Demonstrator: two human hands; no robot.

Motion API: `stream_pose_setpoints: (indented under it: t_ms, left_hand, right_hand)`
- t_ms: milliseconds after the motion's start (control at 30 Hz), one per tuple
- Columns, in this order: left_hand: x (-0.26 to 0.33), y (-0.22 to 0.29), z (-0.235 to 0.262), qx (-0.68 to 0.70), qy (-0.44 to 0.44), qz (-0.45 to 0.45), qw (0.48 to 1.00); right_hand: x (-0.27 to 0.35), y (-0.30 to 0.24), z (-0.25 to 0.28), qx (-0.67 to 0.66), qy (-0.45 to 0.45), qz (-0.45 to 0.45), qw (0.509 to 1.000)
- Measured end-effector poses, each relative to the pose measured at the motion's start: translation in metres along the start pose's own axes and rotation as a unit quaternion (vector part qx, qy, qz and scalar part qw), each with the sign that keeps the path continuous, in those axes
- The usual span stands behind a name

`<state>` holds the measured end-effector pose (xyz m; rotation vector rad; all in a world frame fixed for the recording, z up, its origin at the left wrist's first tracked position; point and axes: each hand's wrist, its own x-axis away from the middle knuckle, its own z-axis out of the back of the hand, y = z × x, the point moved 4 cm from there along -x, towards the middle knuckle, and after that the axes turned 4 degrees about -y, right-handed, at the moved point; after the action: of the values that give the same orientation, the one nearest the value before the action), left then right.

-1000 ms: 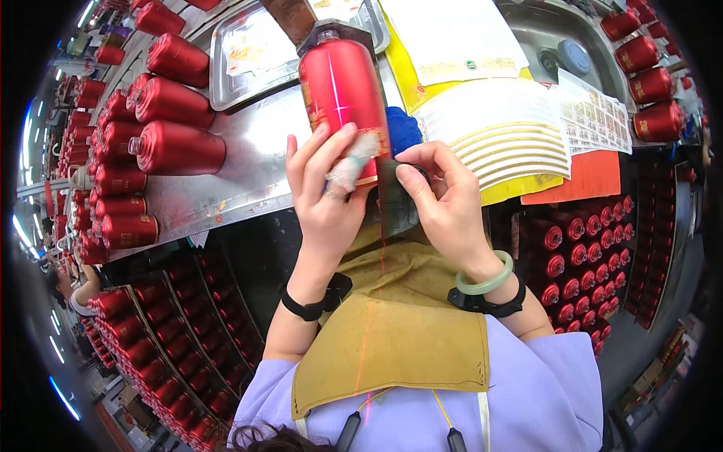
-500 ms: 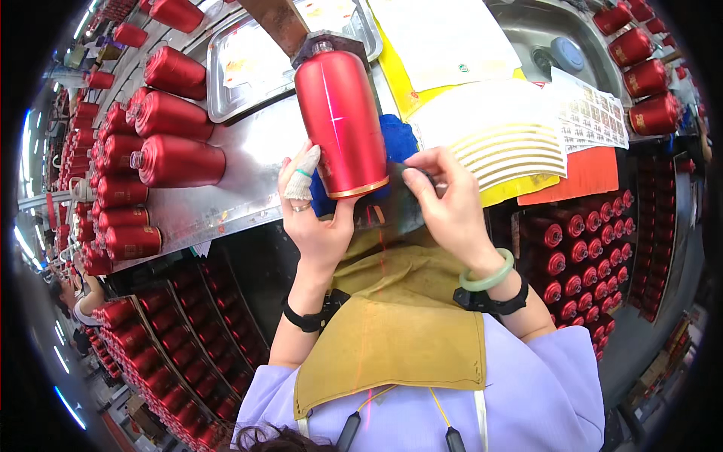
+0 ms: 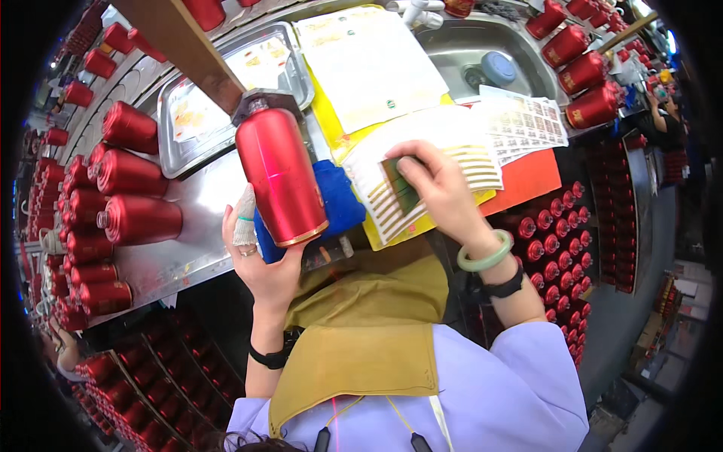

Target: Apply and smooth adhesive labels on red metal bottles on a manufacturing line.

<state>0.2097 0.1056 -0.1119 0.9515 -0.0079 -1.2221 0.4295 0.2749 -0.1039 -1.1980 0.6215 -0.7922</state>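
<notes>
From the head view: cups the lower end of the red bottle with the left hand, the nearer one, with fingers spread along its side and thumb by the base. Pinches a dark flat piece in the fingers of the right hand, over the gold-striped sheet. Lies leftward from there, past the blue cloth: the bottle, slanted lengthwise from the dark holder down toward the apron. Compared with half a second ago, has moved the right hand from beside the base to over the sheet.
</notes>
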Motion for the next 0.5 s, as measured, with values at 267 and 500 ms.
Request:
stream_pose_setpoints:
  t_ms: [267, 500]
  left_hand:
    - [-0.009, 0.003, -0.004, 0.034, -0.019, 0.008, 0.999]
    - [-0.009, 0.005, -0.003, 0.038, -0.014, 0.007, 0.999]
  right_hand:
    - [-0.047, 0.072, 0.202, 0.423, 0.125, -0.088, 0.893]
    - [-0.104, 0.106, 0.245, 0.474, -0.044, -0.054, 0.878]
